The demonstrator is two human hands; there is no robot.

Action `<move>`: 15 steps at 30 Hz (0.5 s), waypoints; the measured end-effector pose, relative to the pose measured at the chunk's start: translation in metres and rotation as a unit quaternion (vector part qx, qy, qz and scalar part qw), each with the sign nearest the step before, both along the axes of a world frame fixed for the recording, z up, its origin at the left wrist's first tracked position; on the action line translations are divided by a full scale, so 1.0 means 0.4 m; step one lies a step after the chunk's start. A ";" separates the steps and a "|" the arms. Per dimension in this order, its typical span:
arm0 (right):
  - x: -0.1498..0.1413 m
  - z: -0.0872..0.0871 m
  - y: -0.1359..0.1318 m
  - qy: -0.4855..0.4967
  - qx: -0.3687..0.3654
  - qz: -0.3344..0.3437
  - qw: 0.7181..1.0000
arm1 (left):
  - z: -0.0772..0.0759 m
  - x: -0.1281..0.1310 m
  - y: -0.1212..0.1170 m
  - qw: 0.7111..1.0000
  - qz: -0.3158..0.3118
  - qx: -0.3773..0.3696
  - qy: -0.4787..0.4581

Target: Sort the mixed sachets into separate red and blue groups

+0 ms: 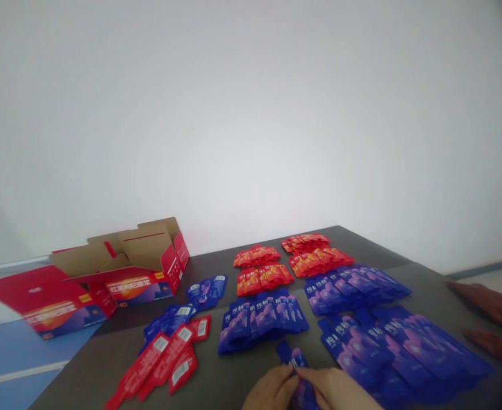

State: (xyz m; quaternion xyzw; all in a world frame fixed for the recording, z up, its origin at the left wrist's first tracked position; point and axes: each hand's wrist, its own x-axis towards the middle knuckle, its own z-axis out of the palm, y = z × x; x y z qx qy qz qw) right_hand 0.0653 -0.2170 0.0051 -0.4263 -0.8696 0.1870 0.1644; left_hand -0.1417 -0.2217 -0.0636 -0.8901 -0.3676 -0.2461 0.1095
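At the front edge of the view, my left hand (272, 388) and my right hand (335, 387) are closed together on one blue-purple sachet (297, 359). Its narrow top points away from me. Thumbs meet near its middle, and part of it is hidden by the fingers. Beyond my hands lies a fanned stack of blue-purple sachets (262, 319). A larger spread of the same sachets (404, 353) is right of my right hand. To the left of my left hand lie several red sachets (157, 364), barcode side up.
Behind are more blue-purple sachets (356, 287) and several stacks of orange-red sachets (263, 279). Loose blue sachets (207, 292) lie left of centre. Two open red cartons (138, 287) stand at the left of the dark table (217, 376). Brownish-red blurred shapes (490, 302) sit at right.
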 end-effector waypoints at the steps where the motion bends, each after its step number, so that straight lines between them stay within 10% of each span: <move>1: -0.002 -0.017 0.001 -0.030 0.026 -0.013 0.999 | -0.008 0.006 0.001 1.000 0.018 0.021 0.004; 7: -0.006 -0.036 -0.001 -0.237 0.166 -0.045 0.956 | 0.013 0.029 0.018 0.995 -0.021 0.064 0.068; 15: -0.037 -0.089 0.022 -0.192 0.287 -0.036 0.938 | 0.093 0.059 0.022 0.996 -0.054 -0.048 0.048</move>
